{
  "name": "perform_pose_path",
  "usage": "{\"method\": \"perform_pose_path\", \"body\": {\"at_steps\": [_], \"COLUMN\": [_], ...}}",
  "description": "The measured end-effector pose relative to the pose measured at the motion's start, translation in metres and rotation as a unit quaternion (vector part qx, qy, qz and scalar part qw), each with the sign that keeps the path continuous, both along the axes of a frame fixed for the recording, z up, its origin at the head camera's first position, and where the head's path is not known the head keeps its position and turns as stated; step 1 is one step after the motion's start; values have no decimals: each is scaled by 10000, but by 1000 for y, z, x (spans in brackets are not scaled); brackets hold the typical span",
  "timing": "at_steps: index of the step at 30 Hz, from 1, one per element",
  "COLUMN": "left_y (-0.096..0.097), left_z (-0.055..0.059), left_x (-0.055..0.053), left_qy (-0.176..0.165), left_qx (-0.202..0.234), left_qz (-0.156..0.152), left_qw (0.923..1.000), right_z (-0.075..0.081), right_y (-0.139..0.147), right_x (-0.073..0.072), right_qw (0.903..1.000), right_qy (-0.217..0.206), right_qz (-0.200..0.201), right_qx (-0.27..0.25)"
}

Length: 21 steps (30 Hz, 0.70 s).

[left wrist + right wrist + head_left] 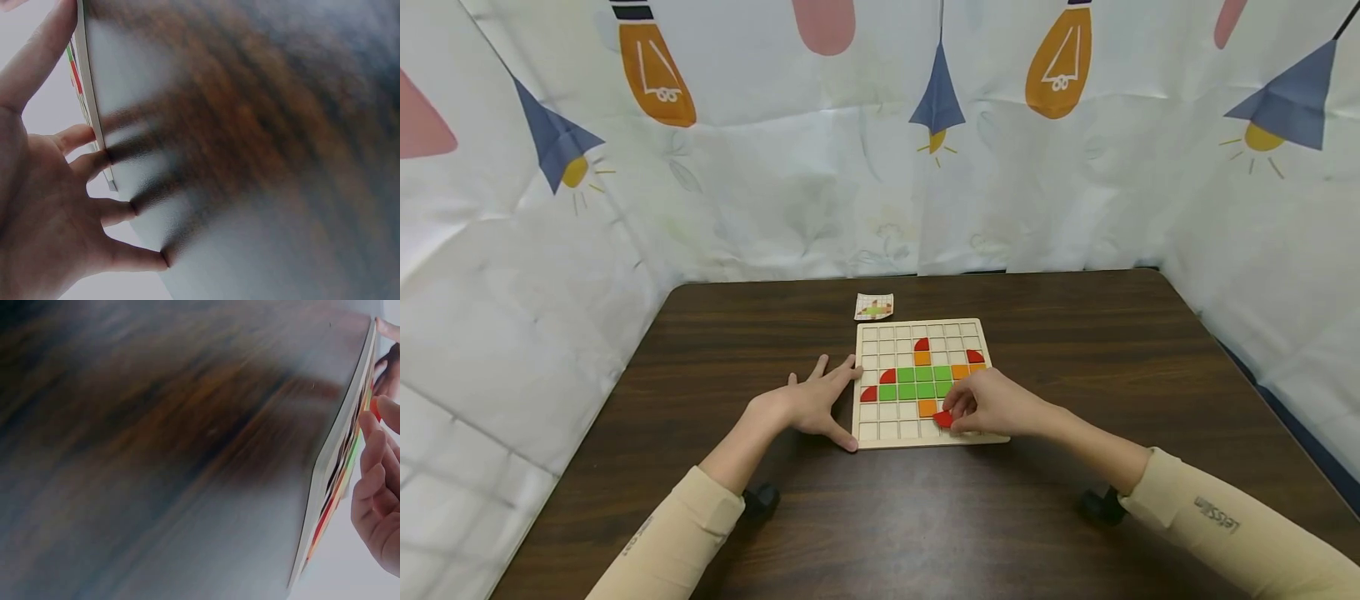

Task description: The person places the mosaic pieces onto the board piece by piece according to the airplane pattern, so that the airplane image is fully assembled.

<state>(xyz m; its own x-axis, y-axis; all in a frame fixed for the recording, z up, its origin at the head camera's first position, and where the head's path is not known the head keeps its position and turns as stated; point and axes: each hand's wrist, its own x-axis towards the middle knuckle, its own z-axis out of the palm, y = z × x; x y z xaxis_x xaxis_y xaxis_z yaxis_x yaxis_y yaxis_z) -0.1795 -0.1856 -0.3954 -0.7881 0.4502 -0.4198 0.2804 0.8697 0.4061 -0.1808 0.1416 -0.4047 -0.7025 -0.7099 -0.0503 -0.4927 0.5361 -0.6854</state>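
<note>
A pale wooden grid board point(880, 432) lies on the table. My right hand point(1003, 406) pinches a red quarter-round tile point(943, 419) over the board's lower rows, just right of an orange square tile point(927, 408). In the right wrist view, the held red tile point(375, 408) shows partly between thumb and fingers. My left hand point(811, 404) has its fingers spread, with thumb and some fingertips touching the board's left edge. Several green square tiles point(915, 382) fill the middle cells. Other red quarter-round tiles point(922, 344) and orange squares sit around them; my right hand hides some cells.
Behind the board lies a small picture card point(874, 307) with a coloured grid pattern. Dark wood-grain tabletop point(745, 325) surrounds the board. A white printed curtain point(820, 208) hangs along the back and sides.
</note>
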Motion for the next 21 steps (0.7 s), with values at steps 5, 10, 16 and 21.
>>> {"method": "perform_pose_path", "body": {"at_steps": [5, 10, 16, 21], "left_y": [0, 0, 0, 0], "left_z": [1, 2, 2, 1], "left_x": [0, 1, 0, -1], "left_qy": [-17, -32, -31, -25], "left_qx": [-6, 11, -14, -7], "left_qz": [0, 17, -5, -21], "left_qw": [10000, 10000, 10000, 10000], "right_z": [1, 2, 1, 0], "right_y": [-7, -14, -17, -19], "right_x": [2, 4, 5, 6], "right_qw": [9999, 9998, 9997, 9996], "right_qy": [48, 65, 171, 188], "right_qz": [147, 171, 147, 132], "right_qx": [-34, 5, 107, 160]}}
